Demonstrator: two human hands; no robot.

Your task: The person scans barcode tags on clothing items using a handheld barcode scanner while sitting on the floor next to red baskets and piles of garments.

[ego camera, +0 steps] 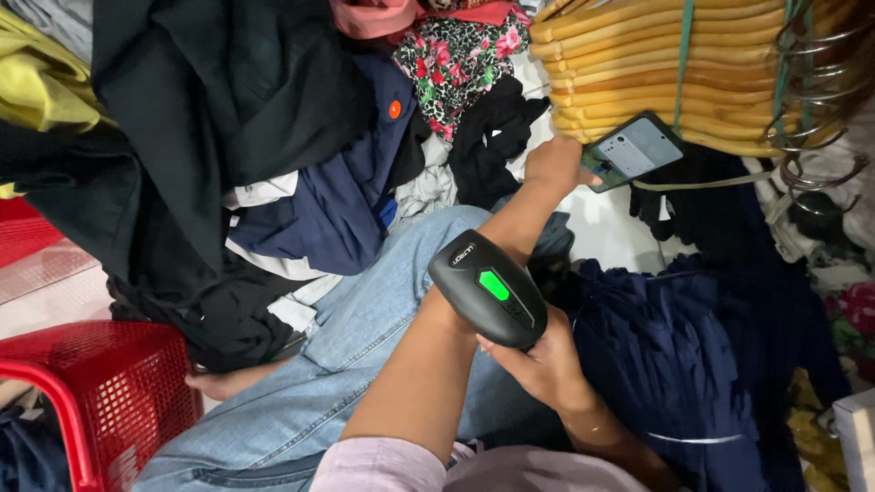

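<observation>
My right hand (547,369) grips a black handheld scanner (488,287) with a lit green patch on top, held over my lap. My left arm reaches forward past it, and my left hand (554,166) holds a dark phone-like device (636,148) with a white label on its back, just below a stack of wooden hangers (656,64). A dark navy garment (674,355) lies bunched to the right of my right hand. My knee in blue jeans (365,337) lies under both arms.
A big heap of clothes fills the left and top: black fabric (228,100), a navy piece with an orange button (351,200), a floral piece (456,59), yellow cloth (41,87). A red plastic basket (109,383) stands at the lower left. Metal hanger hooks (816,100) stick out at the upper right.
</observation>
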